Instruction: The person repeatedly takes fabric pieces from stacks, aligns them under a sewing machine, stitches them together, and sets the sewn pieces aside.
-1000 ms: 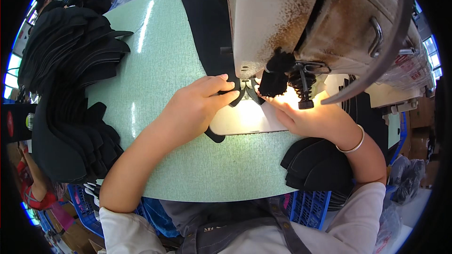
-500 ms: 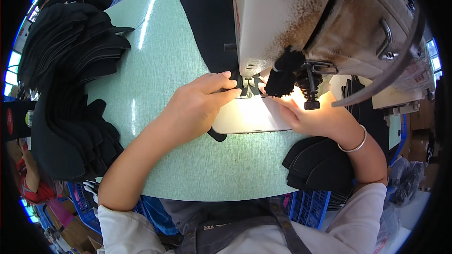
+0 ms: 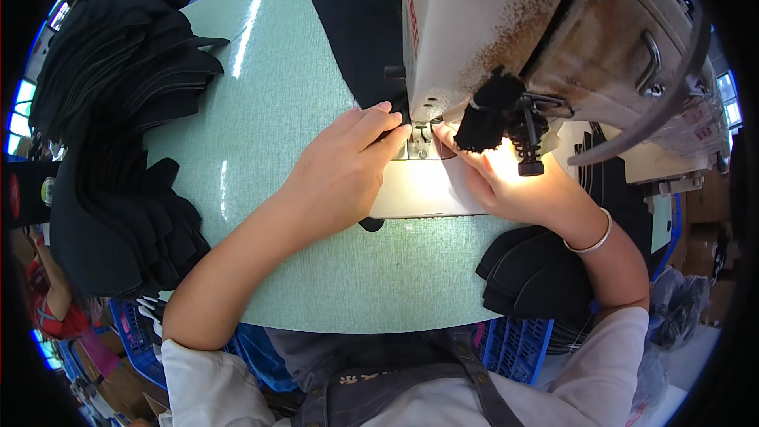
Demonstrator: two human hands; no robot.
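A light-coloured, worn sewing machine point(image 3: 466, 32) stands over the pale green table. Its presser foot point(image 3: 422, 134) comes down between my two hands. A long black fabric piece point(image 3: 348, 24) stretches away behind the foot, its near end at the foot. My left hand point(image 3: 340, 170) is closed, fingers bent and together on the fabric's near end, just left of the foot. My right hand point(image 3: 518, 190), under the machine's lamp light, reaches in from the right with fingers together at the fabric beside the foot. A fuzzy black tuft point(image 3: 489, 111) on the machine partly hides those fingers.
Stacked curved black pieces point(image 3: 118, 213) line the left of the green table point(image 3: 261, 111). More rounded black pieces point(image 3: 538, 273) lie near my right forearm. Blue plastic baskets point(image 3: 514, 348) stand below the table edge. Another person in red point(image 3: 55, 308) is at far left.
The black fabric has slid away under the foot, so less of it shows at the near side. Both hands stay beside the foot, the left a little farther forward and right.
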